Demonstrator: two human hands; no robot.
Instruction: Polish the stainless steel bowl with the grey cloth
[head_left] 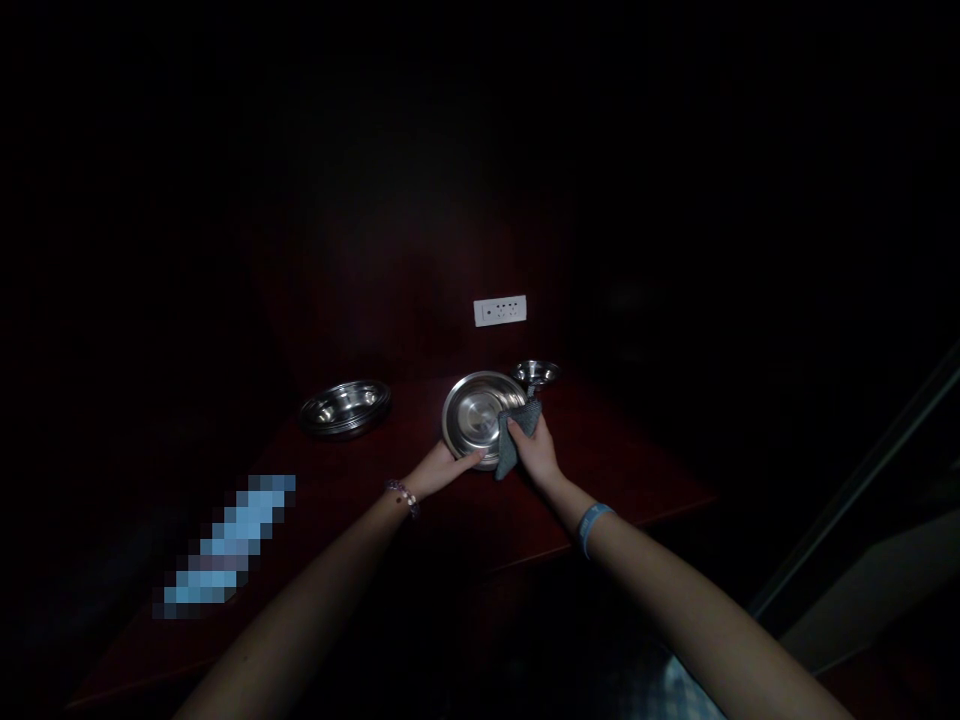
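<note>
Outstretched, left grip (438,471) clasps a metal bowl (475,420), right grip (538,453) a cloth (507,453).

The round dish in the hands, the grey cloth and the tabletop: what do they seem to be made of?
Round dish: probably stainless steel, polished, given its silvery sheen and bright reflections.
Grey cloth: soft fabric, perhaps microfiber; dull surface, a corner hanging down.
Tabletop: dark reddish, smooth-looking, possibly wood or laminate; too dim to say which.
</note>
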